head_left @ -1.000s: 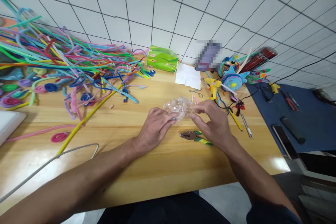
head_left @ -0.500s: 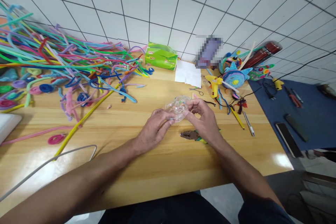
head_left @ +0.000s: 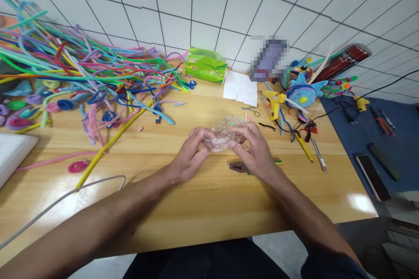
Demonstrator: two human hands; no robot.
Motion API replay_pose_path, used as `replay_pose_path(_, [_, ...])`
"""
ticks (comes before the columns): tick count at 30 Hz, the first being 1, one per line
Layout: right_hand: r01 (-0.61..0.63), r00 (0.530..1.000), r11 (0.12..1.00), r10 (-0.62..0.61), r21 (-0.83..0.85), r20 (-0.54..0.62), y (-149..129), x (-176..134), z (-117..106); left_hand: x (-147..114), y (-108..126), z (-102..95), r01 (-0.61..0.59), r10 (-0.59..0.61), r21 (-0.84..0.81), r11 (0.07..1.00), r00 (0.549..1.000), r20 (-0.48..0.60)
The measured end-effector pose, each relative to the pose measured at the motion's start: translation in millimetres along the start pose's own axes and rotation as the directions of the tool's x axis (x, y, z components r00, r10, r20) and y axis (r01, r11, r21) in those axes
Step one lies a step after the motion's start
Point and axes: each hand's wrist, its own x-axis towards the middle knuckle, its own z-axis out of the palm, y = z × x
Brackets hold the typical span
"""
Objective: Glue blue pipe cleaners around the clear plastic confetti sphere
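We've got both hands on the clear plastic pc (head_left: 223, 143), right btwn them over the wooden tbl (head_left: 196, 213). Our L hand (head_left: 193, 152) has thumb & fingers pinched on its L edge; our R hand (head_left: 253, 148) is clamped on the R side the same way, thumb at the near edge, fingers over the top. Can't tell if the pc touches the tbl. Some small coloured bits show in/through it, too blurry to ID.

Just under our R hand, partly hidden: pliers (head_left: 238, 167), head poking out toward our L. Beyond the grip, nearest first: small scissors (head_left: 251, 111), white paper (head_left: 240, 88), green packet (head_left: 205, 65) agst the wall. Beyond & R of the grip: yellow glue gun (head_left: 275, 103), w/ a blue round figure (head_left: 301, 96) just behind it. R of our R hand: yellow cutter-like tool (head_left: 303, 145) & a pen (head_left: 319, 155), side by side. Well L of the grip, a big tangle of fuzzy stems (head_left: 98, 74), multi-col.; nearer us on that side, a pink coil (head_left: 78, 166) beside a long yellow stem (head_left: 113, 141).
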Motion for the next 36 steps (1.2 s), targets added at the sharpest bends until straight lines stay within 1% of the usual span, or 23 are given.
replay_pose_path(2, [0.081,0.997,0.996,-0.081,-0.026,-0.001,1.5,1.7,-1.1,2.0,-0.6,-1.9,-0.044,0.045,0.015,0.999,0.999,-0.03])
replay_pose_path(4, [0.129,0.991,0.991,-0.13,-0.02,-0.022,2.1,3.0,-0.3,3.8,-1.4,-2.0,-0.112,0.113,0.024,0.993,0.991,-0.07])
replay_pose_path(6, [0.165,0.985,0.986,-0.166,-0.03,-0.042,1.4,3.7,1.5,5.0,-2.4,-0.3,-0.161,0.164,0.034,0.986,0.977,-0.135])
replay_pose_path(8, [0.194,0.978,0.979,-0.198,-0.059,-0.066,-0.6,4.0,3.0,5.3,-3.3,1.8,-0.162,0.167,0.041,0.986,0.965,-0.204])
replay_pose_path(10, [0.215,0.97,0.974,-0.222,-0.076,-0.097,-3.2,4.2,3.3,4.8,-3.8,3.5,-0.153,0.156,0.028,0.988,0.959,-0.235])
replay_pose_path(13, [0.231,0.966,0.972,-0.235,-0.052,-0.111,-7.1,4.6,2.4,3.9,-3.2,3.9,-0.172,0.173,0.026,0.985,0.959,-0.225])
replay_pose_path(19, [0.238,0.967,0.971,-0.236,0.008,-0.1,-9.5,4.0,2.3,5.9,0.1,2.1,-0.27,0.311,0.191,0.944,0.92,-0.237])
replay_pose_path(23, [0.235,0.968,0.972,-0.232,0.014,-0.099,-8.4,2.3,3.0,7.6,0.9,1.7,-0.294,0.338,0.204,0.934,0.91,-0.24])
replay_pose_path(26, [0.212,0.974,0.977,-0.21,0.016,-0.086,-7.5,1.0,2.1,8.3,1.2,0.8,-0.287,0.333,0.211,0.934,0.914,-0.232])
replay_pose_path(31, [0.206,0.978,0.974,-0.201,0.097,-0.064,0.5,0.7,-5.8,10.4,1.5,-3.1,-0.309,0.348,0.221,0.925,0.923,-0.162])
replay_pose_path(34, [0.155,0.988,0.97,-0.153,0.19,-0.022,10.1,2.1,-14.3,12.5,2.1,-4.7,-0.324,0.345,0.197,0.925,0.935,-0.083])
replay_pose_path(36, [0.105,0.993,0.962,-0.115,0.25,0.023,15.9,3.3,-18.8,13.8,2.8,-4.4,-0.351,0.359,0.151,0.924,0.933,-0.026])
